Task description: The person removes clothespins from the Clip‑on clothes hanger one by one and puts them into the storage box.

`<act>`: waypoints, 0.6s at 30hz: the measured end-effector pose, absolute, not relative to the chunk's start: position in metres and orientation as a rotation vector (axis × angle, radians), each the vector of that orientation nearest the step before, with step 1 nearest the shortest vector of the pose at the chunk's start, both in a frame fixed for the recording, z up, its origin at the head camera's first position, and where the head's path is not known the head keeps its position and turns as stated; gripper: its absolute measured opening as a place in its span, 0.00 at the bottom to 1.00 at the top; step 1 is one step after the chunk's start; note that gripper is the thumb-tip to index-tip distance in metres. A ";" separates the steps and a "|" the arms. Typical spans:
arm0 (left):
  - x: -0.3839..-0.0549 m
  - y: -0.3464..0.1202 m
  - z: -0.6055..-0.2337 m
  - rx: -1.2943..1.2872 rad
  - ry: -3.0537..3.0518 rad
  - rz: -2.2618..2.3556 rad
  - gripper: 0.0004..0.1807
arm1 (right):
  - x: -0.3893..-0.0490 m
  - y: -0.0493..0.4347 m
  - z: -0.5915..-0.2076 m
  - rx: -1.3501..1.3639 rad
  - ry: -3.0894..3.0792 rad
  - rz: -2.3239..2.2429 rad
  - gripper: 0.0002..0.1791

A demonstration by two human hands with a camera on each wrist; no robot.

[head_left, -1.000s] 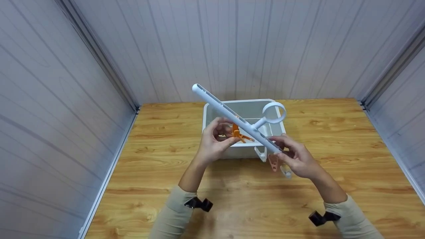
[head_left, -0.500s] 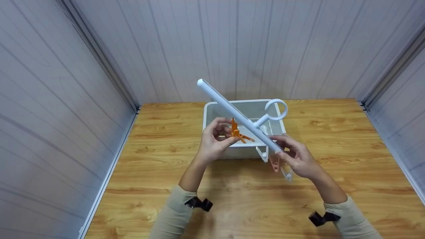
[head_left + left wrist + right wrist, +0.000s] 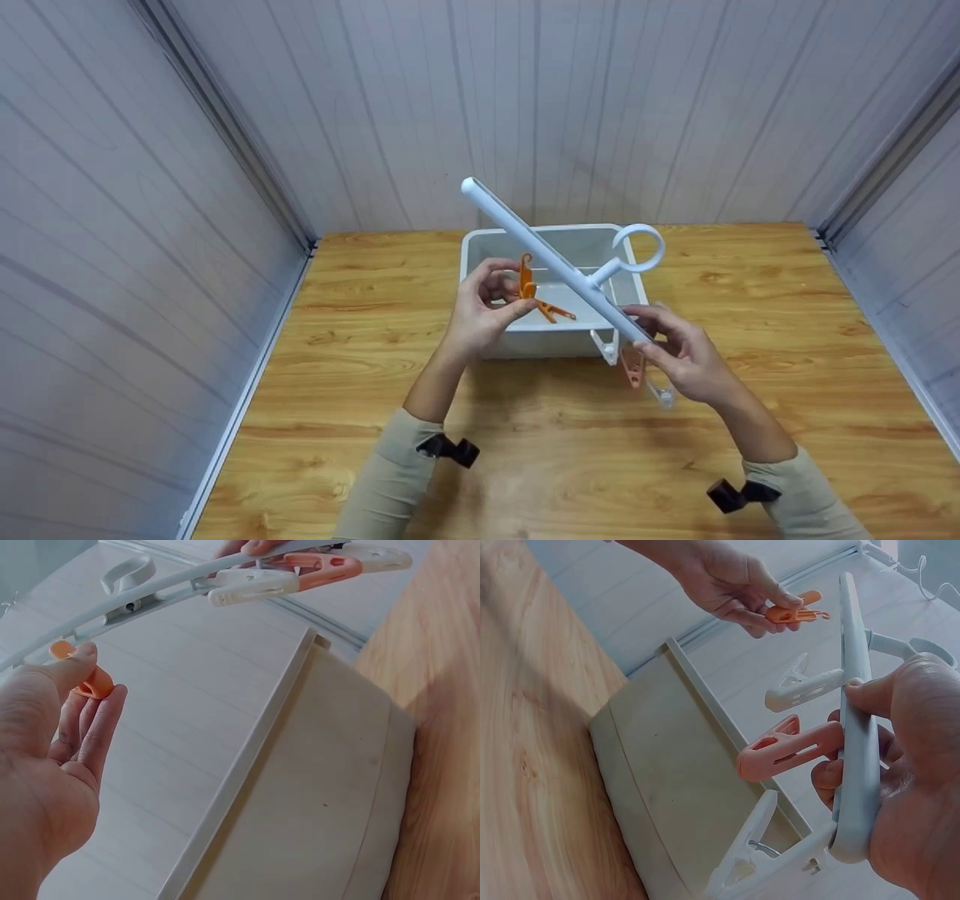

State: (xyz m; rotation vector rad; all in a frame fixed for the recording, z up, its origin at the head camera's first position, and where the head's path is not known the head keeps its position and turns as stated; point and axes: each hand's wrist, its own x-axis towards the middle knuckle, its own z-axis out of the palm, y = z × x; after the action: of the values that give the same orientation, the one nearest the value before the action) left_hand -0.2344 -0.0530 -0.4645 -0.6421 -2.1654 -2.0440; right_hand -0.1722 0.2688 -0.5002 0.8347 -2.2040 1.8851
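Observation:
My left hand (image 3: 480, 307) pinches a small orange clothes peg (image 3: 527, 282) between thumb and fingertips, its little hook pointing up. The right hand (image 3: 686, 356) grips the lower end of a white clothes hanger (image 3: 555, 262), which slants up to the left with its round hook (image 3: 649, 264) to the right. From that lower end hang a white peg (image 3: 802, 690), a pink peg (image 3: 791, 754) and another white peg (image 3: 742, 851). The orange peg is close to the hanger bar, apart from it in the right wrist view. An orange V-shaped piece (image 3: 555, 310) shows just past my left thumb, over the basin.
Behind and below the hands, a white rectangular basin (image 3: 540, 343) stands on the wooden table (image 3: 360, 337). Pale panelled walls (image 3: 375, 112) enclose the back and both sides.
The hanger and my right hand have shifted to the right, and the hanger has rolled slightly. My left hand has risen a little, and the orange peg's hook now shows upright.

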 end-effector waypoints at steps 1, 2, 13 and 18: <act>-0.236 -0.054 -0.464 -0.640 -2.170 -2.045 0.26 | -0.172 0.270 -0.500 0.841 -2.197 1.887 0.23; -0.238 -0.054 -0.464 -0.636 -2.175 -2.043 0.26 | -0.172 0.271 -0.500 0.843 -2.191 1.890 0.23; -0.267 -0.062 -0.464 -0.564 -2.246 -1.997 0.26 | -0.169 0.284 -0.502 0.760 -2.216 1.846 0.24; -0.279 -0.062 -0.463 -0.551 -2.297 -1.976 0.26 | -0.166 0.288 -0.502 0.715 -2.226 1.840 0.23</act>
State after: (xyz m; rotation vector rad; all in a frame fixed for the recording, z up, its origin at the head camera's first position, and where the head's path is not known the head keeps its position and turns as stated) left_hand -0.2789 -0.0623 -0.4625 -0.5505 -2.2968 -1.9761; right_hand -0.1659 0.2875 -0.5021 0.7147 -2.2263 1.8396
